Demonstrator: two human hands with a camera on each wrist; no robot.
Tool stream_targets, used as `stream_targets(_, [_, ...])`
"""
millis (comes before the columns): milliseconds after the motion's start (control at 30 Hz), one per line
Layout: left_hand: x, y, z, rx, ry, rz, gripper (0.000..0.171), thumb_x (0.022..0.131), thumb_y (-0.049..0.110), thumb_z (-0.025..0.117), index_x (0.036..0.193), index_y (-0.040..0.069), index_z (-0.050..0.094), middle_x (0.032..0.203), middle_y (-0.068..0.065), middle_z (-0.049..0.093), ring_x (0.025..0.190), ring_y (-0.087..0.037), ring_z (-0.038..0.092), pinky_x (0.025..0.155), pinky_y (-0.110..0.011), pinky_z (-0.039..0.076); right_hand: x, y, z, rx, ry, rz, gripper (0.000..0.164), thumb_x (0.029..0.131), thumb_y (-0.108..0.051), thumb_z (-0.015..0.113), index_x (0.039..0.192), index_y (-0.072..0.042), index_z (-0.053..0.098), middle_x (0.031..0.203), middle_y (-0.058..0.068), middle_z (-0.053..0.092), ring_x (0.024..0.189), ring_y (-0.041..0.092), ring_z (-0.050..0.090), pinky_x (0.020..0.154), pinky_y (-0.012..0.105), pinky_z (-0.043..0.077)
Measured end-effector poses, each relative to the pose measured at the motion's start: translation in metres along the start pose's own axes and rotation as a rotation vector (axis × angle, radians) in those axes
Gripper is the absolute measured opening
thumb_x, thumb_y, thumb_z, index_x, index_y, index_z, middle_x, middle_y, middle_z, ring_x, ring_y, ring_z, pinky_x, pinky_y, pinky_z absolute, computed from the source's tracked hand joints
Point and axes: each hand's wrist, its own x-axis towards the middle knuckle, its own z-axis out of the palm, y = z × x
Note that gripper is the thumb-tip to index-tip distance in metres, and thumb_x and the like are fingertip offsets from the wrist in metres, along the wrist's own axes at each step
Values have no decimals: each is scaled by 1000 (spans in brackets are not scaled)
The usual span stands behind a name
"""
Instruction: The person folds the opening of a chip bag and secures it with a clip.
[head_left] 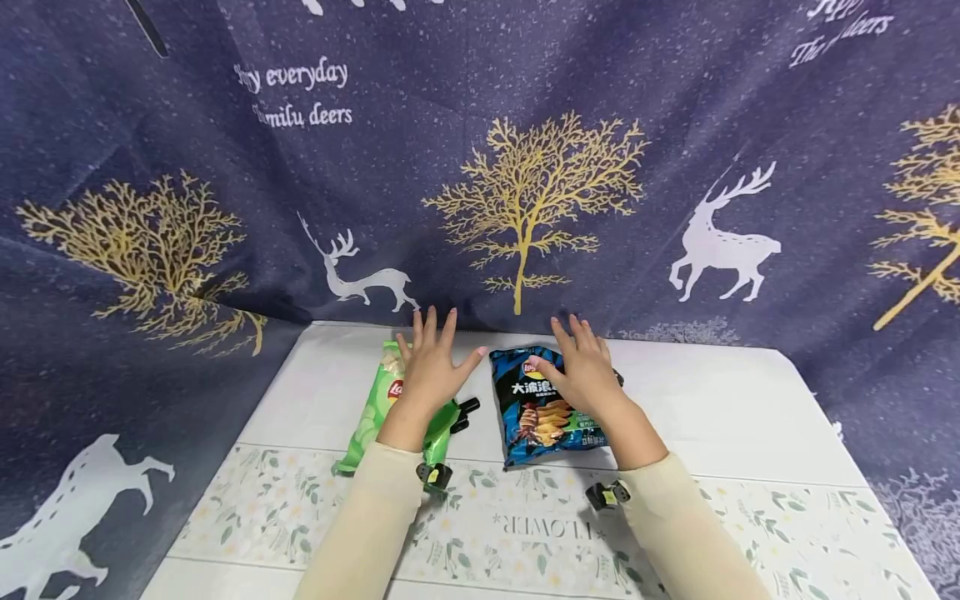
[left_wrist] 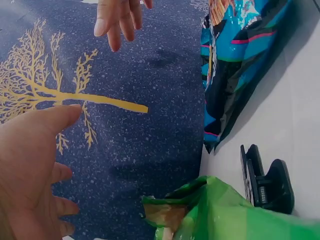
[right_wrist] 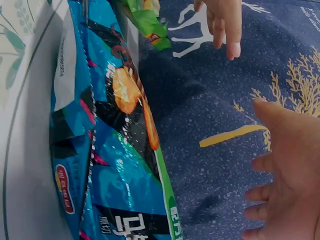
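Note:
My left hand, fingers spread, hovers over a green bag of Lay's chips in the head view. The left wrist view has that hand apart from the bag's crinkled end. Fingers also spread, my right hand is over a blue and black bag of Lay's chips, covering part of its right side. Seen from the right wrist, the palm stands off from the blue bag. Neither hand holds anything. Between the bags, beside the green one, lies a black clip.
Both bags lie on a white table with a floral printed strip. Behind the table's back edge hangs a dark blue cloth with deer and golden trees. A small dark object peeks out past the blue bag's right edge. Each wrist wears a small black camera.

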Motion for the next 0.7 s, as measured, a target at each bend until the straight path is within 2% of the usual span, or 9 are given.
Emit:
stream_targets(233, [-5,-6,-2,-11,5,-22,90,96,68,51,163,16,21,169,-21,14,158,-40,-4,118,-76,-1,-2,-4,5,16,-22,-5,84,100,-62,46,164,-17,15,169,22,8,157,43,5,124,65,5])
stream_targets(467, [-10,-12,-3,-36,6,-41,90,96,65,53,163,14,20,169,-20,12,158,-39,-3,118,-76,-3,-4,-6,9,79,-33,-39,84,100,-67,41,163,-18,18,170,18,9,157,42,9,123,65,12])
stream_targets(700, [-14,-14,-8,-34,-11,-61,91,97,69,46,163,14,17,170,-18,10,159,-37,-3,119,-74,-3,-5,-12,13,109,-31,-70,83,100,-66,41,163,-17,19,170,18,12,157,40,11,123,66,14])
